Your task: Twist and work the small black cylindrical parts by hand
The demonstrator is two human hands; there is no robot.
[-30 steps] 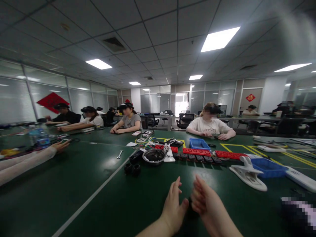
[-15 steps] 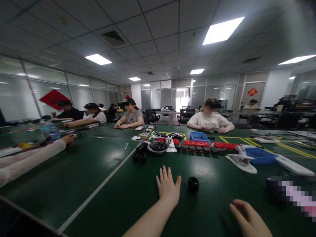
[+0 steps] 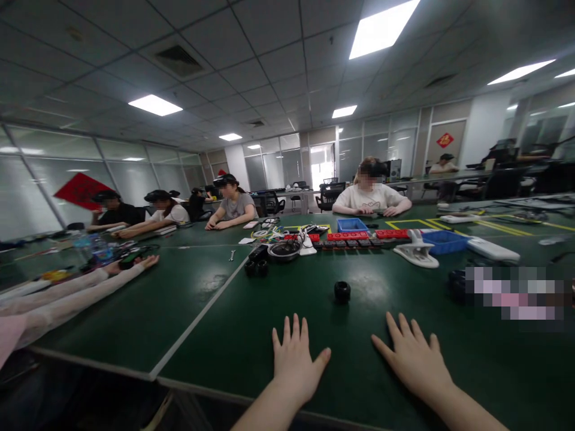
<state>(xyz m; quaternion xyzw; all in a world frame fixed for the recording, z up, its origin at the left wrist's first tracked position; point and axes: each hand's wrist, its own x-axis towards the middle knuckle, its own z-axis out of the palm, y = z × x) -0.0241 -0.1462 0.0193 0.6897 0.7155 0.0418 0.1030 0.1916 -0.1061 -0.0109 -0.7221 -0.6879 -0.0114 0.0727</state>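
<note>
Head view showed a squat, glossy black ring-shaped object [image 3: 342, 291] upright on the smooth green table [image 3: 215, 311]. Nearer the wearer than that object, the left hand [image 3: 294, 362] and right hand [image 3: 413, 359] were empty, fingers spread apart. Beyond it lay a round metal bowl [image 3: 284, 258], red ridged strips [image 3: 348, 236] and a white clamp [image 3: 417, 252].

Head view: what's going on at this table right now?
The wearer's left hand and right hand are spread open, palms down, holding nothing. A black ring-shaped piece sits on the green table just beyond them, touched by neither. Farther off are a metal bowl and red power strips. Other people sit around.
</note>
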